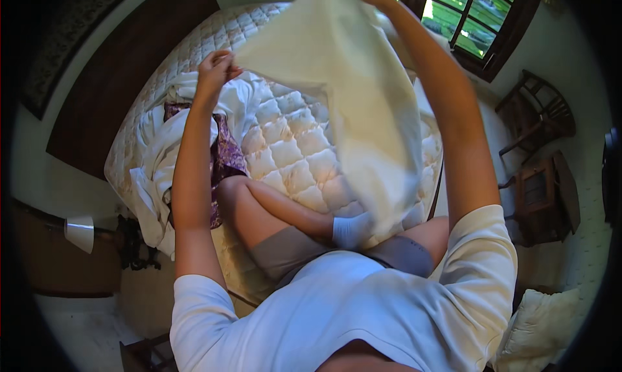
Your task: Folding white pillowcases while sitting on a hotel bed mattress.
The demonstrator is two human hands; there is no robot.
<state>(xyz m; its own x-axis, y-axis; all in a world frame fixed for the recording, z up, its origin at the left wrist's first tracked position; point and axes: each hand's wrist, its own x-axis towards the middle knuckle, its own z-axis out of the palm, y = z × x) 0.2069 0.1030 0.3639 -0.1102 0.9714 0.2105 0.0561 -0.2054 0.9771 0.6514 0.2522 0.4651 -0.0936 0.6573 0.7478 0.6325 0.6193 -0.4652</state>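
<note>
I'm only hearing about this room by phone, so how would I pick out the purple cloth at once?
Start at the big quilted mattress filling the middle of the room. Go to its left side, where rumpled white sheets are piled. The purple patterned cloth lies among them, partly behind the person's left forearm; it is the only dark, patterned fabric on the bed.
</note>
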